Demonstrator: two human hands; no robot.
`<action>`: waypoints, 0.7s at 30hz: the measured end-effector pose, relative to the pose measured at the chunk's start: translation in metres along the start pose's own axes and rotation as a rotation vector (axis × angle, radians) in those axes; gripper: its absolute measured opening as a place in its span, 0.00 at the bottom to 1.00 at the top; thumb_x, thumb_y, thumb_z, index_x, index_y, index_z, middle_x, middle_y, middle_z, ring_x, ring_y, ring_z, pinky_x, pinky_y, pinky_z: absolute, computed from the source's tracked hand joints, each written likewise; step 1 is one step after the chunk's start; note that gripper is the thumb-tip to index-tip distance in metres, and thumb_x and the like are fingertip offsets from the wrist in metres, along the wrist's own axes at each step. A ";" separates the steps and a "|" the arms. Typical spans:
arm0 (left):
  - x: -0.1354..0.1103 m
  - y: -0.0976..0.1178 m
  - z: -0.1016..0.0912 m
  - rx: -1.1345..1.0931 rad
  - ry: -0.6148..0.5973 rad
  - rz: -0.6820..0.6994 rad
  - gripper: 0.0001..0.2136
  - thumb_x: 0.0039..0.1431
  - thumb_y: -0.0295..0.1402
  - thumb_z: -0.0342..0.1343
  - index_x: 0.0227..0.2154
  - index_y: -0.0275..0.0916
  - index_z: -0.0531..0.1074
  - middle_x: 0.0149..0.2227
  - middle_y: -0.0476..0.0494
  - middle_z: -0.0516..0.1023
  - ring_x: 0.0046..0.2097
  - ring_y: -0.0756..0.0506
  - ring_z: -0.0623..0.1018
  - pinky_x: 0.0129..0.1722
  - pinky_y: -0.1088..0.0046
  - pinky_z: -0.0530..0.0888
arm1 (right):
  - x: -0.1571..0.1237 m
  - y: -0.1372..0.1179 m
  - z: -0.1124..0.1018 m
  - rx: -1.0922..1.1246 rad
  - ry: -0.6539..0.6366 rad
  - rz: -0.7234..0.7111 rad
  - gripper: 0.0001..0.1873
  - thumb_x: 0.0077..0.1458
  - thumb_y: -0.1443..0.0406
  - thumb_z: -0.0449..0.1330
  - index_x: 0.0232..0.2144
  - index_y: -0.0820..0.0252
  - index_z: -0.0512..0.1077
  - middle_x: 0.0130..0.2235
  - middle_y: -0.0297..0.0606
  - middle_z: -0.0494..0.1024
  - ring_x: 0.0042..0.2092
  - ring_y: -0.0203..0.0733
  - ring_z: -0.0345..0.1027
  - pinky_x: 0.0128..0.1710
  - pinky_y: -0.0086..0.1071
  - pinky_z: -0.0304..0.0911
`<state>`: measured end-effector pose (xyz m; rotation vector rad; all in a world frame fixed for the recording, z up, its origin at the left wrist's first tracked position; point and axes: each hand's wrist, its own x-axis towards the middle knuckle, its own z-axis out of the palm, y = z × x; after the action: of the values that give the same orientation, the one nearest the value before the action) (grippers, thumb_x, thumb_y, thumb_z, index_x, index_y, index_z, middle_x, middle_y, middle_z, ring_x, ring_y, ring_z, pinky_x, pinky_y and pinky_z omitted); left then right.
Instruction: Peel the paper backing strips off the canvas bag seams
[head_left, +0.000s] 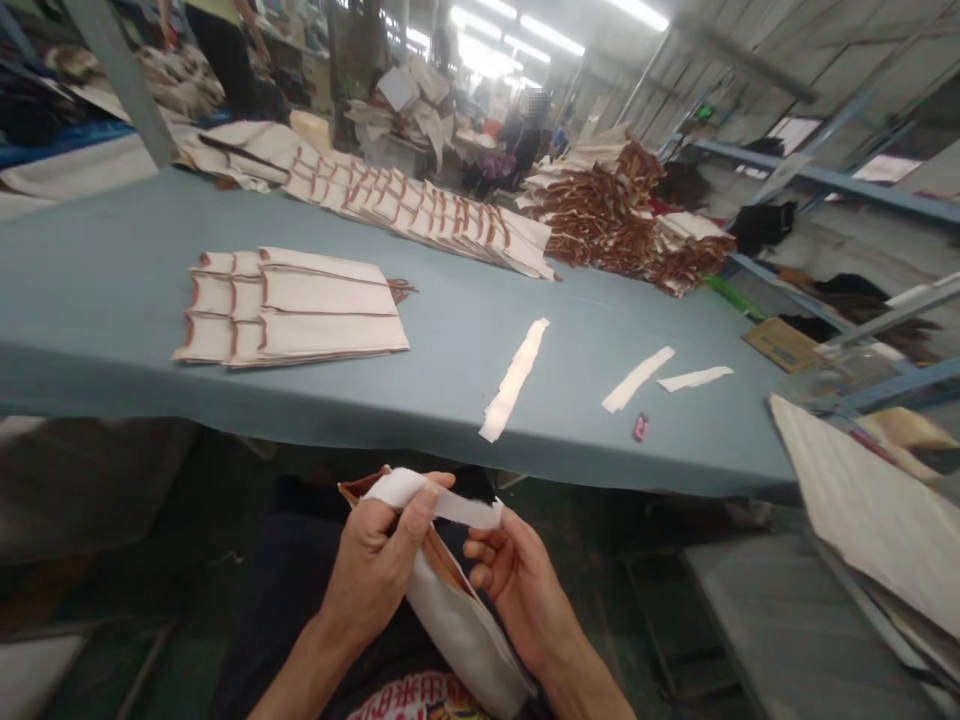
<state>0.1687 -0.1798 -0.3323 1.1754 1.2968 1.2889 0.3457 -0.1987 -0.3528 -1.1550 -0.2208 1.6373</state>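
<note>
My left hand is closed around the top of a cream fabric piece with brown trim, thumb and fingers pinching a white strip that folds over its upper edge. My right hand holds the same fabric piece from the right, its fingers curled by the free end of the strip. Both hands are below the front edge of the grey-blue table, over my lap.
On the table lie a small stack of finished cream pieces, a long overlapped row of them, a big pile at the back right, three loose white strips, and a small pink object. Board at right. People stand behind.
</note>
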 end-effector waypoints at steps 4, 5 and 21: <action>-0.008 0.007 -0.006 0.095 -0.001 0.051 0.19 0.67 0.48 0.61 0.40 0.38 0.91 0.35 0.41 0.90 0.38 0.39 0.87 0.40 0.70 0.81 | 0.005 0.017 -0.012 -0.063 0.018 0.035 0.39 0.29 0.44 0.88 0.35 0.62 0.80 0.29 0.33 0.84 0.28 0.35 0.79 0.23 0.23 0.74; -0.009 0.008 -0.006 0.107 -0.007 0.060 0.19 0.68 0.47 0.60 0.40 0.38 0.91 0.35 0.41 0.91 0.37 0.40 0.88 0.39 0.71 0.81 | 0.005 0.020 -0.015 -0.084 0.021 0.042 0.40 0.29 0.43 0.88 0.35 0.62 0.80 0.29 0.33 0.84 0.28 0.35 0.79 0.24 0.24 0.73; -0.021 0.041 0.006 0.184 -0.284 0.235 0.15 0.71 0.35 0.58 0.30 0.39 0.87 0.23 0.50 0.84 0.21 0.49 0.81 0.23 0.81 0.74 | -0.027 -0.060 0.009 -0.949 -0.363 -0.745 0.19 0.69 0.48 0.66 0.47 0.56 0.83 0.52 0.43 0.87 0.55 0.49 0.79 0.59 0.40 0.71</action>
<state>0.1775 -0.2006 -0.2914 1.6178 1.1086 1.1310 0.3764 -0.1923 -0.2940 -1.1909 -1.5875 1.0189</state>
